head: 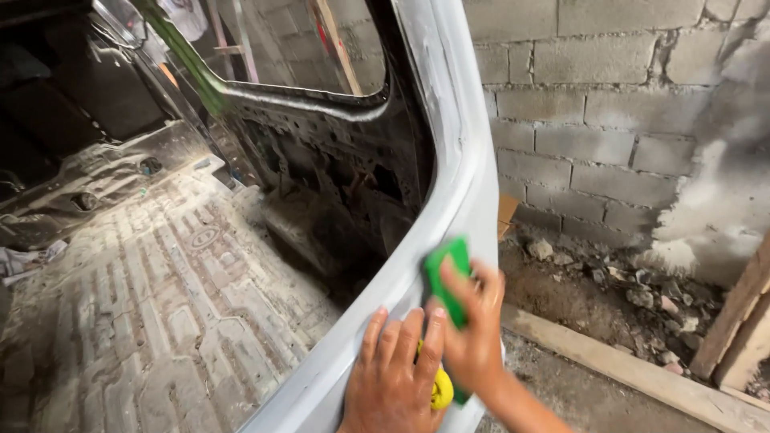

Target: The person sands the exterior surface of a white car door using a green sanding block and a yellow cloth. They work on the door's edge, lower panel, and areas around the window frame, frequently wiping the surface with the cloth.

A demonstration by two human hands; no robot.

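A grey-white primed door pillar [461,176] of a stripped vehicle body curves from the top centre down to the bottom. My right hand [475,333] presses a green pad [446,269] against the pillar's outer edge, fingers wrapped over it. My left hand [395,377] lies flat on the pillar just left of it, fingers pointing up, touching the right hand. A small yellow piece [440,391] shows between the two hands; I cannot tell what it is or which hand has it.
Inside the shell lie a ribbed, rusty bare metal floor [160,305] and a dark inner panel [337,176]. Outside stand a grey block wall [593,104], rubble [642,297], a wooden plank on the ground [626,369] and leaning timber [742,321].
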